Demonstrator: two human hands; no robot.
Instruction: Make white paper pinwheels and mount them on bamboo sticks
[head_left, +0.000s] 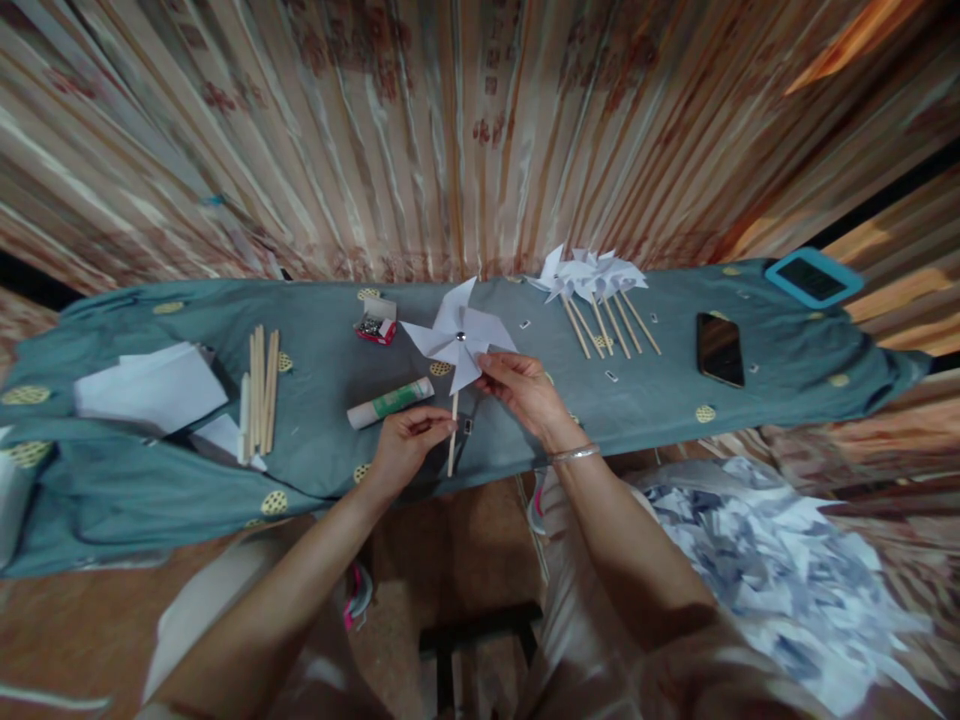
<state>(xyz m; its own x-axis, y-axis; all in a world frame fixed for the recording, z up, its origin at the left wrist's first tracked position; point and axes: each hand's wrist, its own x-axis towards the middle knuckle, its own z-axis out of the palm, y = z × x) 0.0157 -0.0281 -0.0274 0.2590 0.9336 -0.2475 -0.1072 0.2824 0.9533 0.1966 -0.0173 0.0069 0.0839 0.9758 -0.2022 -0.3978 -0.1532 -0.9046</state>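
Note:
A white paper pinwheel with a shiny pin at its centre sits on a thin wooden stick, held up over the cloth-covered table. My left hand is closed on the stick below the blades, pinching it between thumb and fingertips. One lower blade is pinched by my right hand, which wears a silver bangle. Just left of the pinwheel lie a green and white glue stick and a small open red and white box of pins.
Several finished pinwheels lie at the back right, near a black phone and a blue-framed device. Wooden sticks and white paper sheets are on the left. A heap of white paper pieces stands beside my right arm.

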